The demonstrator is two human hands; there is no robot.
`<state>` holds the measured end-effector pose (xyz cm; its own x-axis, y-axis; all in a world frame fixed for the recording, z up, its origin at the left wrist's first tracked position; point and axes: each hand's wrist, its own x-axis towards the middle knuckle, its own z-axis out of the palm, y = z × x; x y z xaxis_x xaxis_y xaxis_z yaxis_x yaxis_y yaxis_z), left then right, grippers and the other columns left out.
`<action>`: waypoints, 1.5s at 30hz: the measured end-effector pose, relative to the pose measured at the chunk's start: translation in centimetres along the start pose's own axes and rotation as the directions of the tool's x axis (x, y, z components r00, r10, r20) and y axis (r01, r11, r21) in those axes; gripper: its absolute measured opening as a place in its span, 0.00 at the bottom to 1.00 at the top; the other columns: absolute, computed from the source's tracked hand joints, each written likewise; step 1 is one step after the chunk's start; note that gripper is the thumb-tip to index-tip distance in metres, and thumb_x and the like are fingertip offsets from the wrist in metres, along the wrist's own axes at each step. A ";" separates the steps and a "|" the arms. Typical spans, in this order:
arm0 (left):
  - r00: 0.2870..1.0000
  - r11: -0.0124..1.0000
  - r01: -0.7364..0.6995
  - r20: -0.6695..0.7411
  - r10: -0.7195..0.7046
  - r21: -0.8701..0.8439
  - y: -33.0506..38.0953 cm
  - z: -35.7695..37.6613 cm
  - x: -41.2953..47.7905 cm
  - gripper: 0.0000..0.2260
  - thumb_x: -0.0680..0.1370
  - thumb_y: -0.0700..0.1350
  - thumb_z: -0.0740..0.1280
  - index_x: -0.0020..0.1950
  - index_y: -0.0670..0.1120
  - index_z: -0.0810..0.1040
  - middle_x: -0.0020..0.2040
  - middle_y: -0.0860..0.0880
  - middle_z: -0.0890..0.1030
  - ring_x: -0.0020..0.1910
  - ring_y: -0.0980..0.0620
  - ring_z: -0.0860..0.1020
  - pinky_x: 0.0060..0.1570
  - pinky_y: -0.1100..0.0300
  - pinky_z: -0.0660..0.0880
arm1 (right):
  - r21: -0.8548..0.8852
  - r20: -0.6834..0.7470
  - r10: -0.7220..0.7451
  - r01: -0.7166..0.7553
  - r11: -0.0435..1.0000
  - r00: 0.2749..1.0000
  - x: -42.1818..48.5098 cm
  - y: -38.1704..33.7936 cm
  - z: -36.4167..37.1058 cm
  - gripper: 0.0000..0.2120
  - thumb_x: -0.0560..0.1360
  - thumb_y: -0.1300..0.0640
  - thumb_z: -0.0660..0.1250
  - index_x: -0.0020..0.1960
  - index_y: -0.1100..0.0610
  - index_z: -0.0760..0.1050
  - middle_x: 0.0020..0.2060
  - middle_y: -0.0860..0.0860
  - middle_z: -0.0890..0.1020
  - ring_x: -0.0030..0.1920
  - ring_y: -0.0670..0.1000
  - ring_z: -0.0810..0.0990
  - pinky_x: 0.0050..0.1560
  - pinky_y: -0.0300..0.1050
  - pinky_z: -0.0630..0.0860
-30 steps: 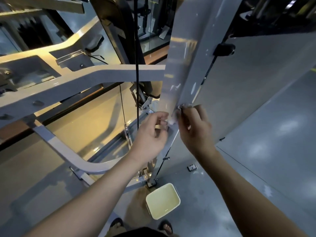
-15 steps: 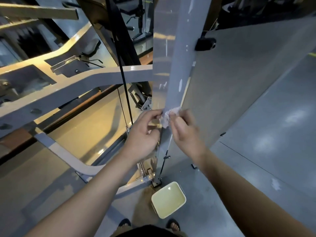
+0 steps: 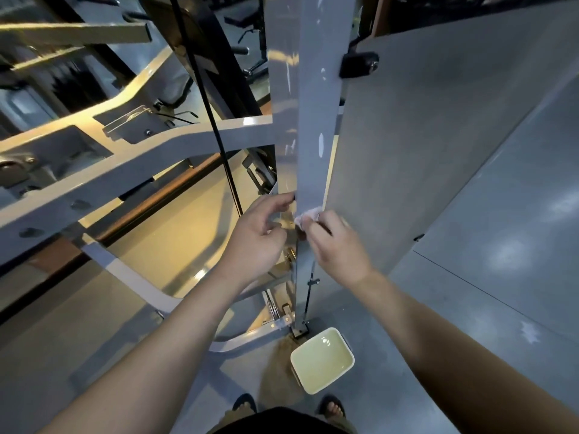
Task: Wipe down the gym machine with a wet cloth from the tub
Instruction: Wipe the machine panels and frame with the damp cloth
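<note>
A grey upright post (image 3: pixel 316 98) of the gym machine runs down the middle of the head view. My right hand (image 3: pixel 336 242) grips a small crumpled white cloth (image 3: pixel 308 216) and presses it against the post's front face. My left hand (image 3: pixel 260 236) sits just left of the post, fingers curled, with the fingertips touching the post's left edge. On the floor below stands a pale square tub (image 3: pixel 322 360) holding yellowish liquid.
A grey cross arm (image 3: pixel 131 170) of the machine reaches left from the post, with a black cable (image 3: pixel 216 126) hanging in front. A large grey panel (image 3: pixel 423 145) stands right of the post. My sandalled feet (image 3: pixel 332 405) are near the tub on the grey floor.
Both hands stay at about the same height on the post. The cloth has come out onto the post's front face under my right fingers. The camera has shifted slightly.
</note>
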<state>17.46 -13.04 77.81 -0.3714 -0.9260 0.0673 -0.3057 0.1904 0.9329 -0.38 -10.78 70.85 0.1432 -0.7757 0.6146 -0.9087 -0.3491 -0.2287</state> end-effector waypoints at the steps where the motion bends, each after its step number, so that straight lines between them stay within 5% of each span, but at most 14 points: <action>1: 1.000 1.000 -0.007 0.004 0.007 0.012 0.2 0.0 -0.1 0.28 0.77 0.29 0.59 0.69 0.54 0.76 0.63 0.59 0.76 0.64 0.63 0.74 0.62 0.63 0.75 | -0.019 0.054 -0.031 0.032 0.999 0.998 -0.9 0.3 0.6 0.13 0.76 0.67 0.67 0.60 0.60 0.78 0.51 0.55 0.74 0.47 0.58 0.76 0.40 0.52 0.80; 5: 1.000 0.997 -0.002 -0.021 0.004 0.077 0.9 0.0 -0.1 0.26 0.78 0.30 0.58 0.69 0.52 0.77 0.64 0.56 0.77 0.62 0.66 0.74 0.58 0.75 0.70 | -0.063 0.090 -0.004 0.009 0.998 0.996 0.5 0.7 -1.7 0.13 0.74 0.66 0.70 0.58 0.58 0.76 0.48 0.55 0.73 0.45 0.58 0.73 0.31 0.51 0.78; 13: 0.976 0.992 -0.125 -0.174 0.129 0.035 3.7 -0.5 0.8 0.24 0.74 0.35 0.59 0.68 0.49 0.78 0.60 0.54 0.80 0.60 0.59 0.78 0.60 0.51 0.78 | -0.063 -0.278 -0.097 0.082 0.995 0.956 6.9 -1.1 -7.5 0.08 0.78 0.66 0.67 0.56 0.64 0.82 0.39 0.60 0.75 0.36 0.59 0.75 0.36 0.49 0.74; 18: 0.978 0.995 -0.095 -0.188 0.095 0.008 4.5 -0.7 1.0 0.24 0.72 0.39 0.59 0.66 0.49 0.80 0.58 0.53 0.82 0.57 0.60 0.79 0.58 0.47 0.79 | 0.035 -0.217 -0.067 0.077 0.996 0.974 5.7 -1.2 -6.2 0.13 0.77 0.70 0.68 0.60 0.63 0.77 0.40 0.59 0.74 0.37 0.60 0.74 0.37 0.52 0.74; 23: 0.976 0.996 -0.089 -0.197 0.089 0.008 4.4 -0.8 1.3 0.24 0.71 0.40 0.60 0.65 0.48 0.82 0.58 0.55 0.83 0.60 0.59 0.79 0.64 0.49 0.77 | 0.142 -0.347 0.061 -0.012 0.990 0.936 8.9 -2.4 -8.9 0.05 0.78 0.70 0.66 0.54 0.67 0.78 0.43 0.59 0.76 0.41 0.51 0.72 0.43 0.30 0.66; 29: 0.981 0.996 -0.083 -0.171 0.089 0.041 4.7 -1.4 1.4 0.21 0.77 0.33 0.63 0.65 0.49 0.82 0.57 0.55 0.82 0.59 0.62 0.77 0.62 0.63 0.73 | 0.033 -0.138 -0.087 0.092 0.995 0.987 6.3 -1.3 -7.2 0.12 0.73 0.72 0.65 0.54 0.63 0.77 0.46 0.54 0.73 0.43 0.56 0.73 0.48 0.42 0.72; 34: 0.980 0.994 -0.090 -0.169 0.101 0.070 4.7 -1.6 1.8 0.21 0.76 0.31 0.63 0.63 0.48 0.84 0.56 0.56 0.82 0.56 0.64 0.78 0.55 0.71 0.71 | 0.023 -0.293 -0.028 0.037 0.999 0.956 9.6 -2.3 -9.5 0.08 0.77 0.68 0.63 0.54 0.66 0.79 0.43 0.59 0.76 0.40 0.57 0.74 0.42 0.46 0.72; 37: 0.975 0.986 -0.124 -0.170 0.142 0.114 5.1 -1.7 1.6 0.19 0.76 0.32 0.63 0.61 0.48 0.84 0.53 0.55 0.82 0.54 0.65 0.78 0.53 0.76 0.69 | 0.001 -0.245 -0.097 0.100 0.995 0.965 7.8 -1.9 -8.2 0.11 0.75 0.72 0.65 0.55 0.63 0.76 0.44 0.56 0.72 0.40 0.55 0.72 0.42 0.46 0.72; 40: 0.955 0.980 -0.174 -0.225 0.191 0.094 5.8 -1.9 1.5 0.18 0.75 0.32 0.63 0.56 0.50 0.84 0.50 0.55 0.82 0.51 0.62 0.79 0.50 0.75 0.70 | -0.022 -0.136 -0.125 0.124 0.992 0.983 7.1 -1.1 -8.5 0.14 0.71 0.75 0.68 0.54 0.64 0.78 0.46 0.57 0.76 0.43 0.57 0.76 0.46 0.48 0.76; 45: 0.901 0.942 -0.311 -0.274 0.335 0.128 7.8 -2.5 1.7 0.22 0.73 0.31 0.63 0.63 0.49 0.80 0.58 0.59 0.79 0.60 0.64 0.76 0.59 0.70 0.72 | -0.030 -0.282 -0.117 0.113 0.993 0.952 11.1 -2.2 -11.6 0.09 0.73 0.73 0.65 0.51 0.65 0.77 0.44 0.60 0.75 0.42 0.56 0.72 0.44 0.40 0.66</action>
<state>16.62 -13.93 86.11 -0.1972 -0.8602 0.4703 -0.2845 0.5093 0.8122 -1.29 -12.57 86.92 0.1319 -0.5499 0.8248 -0.8982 -0.4182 -0.1352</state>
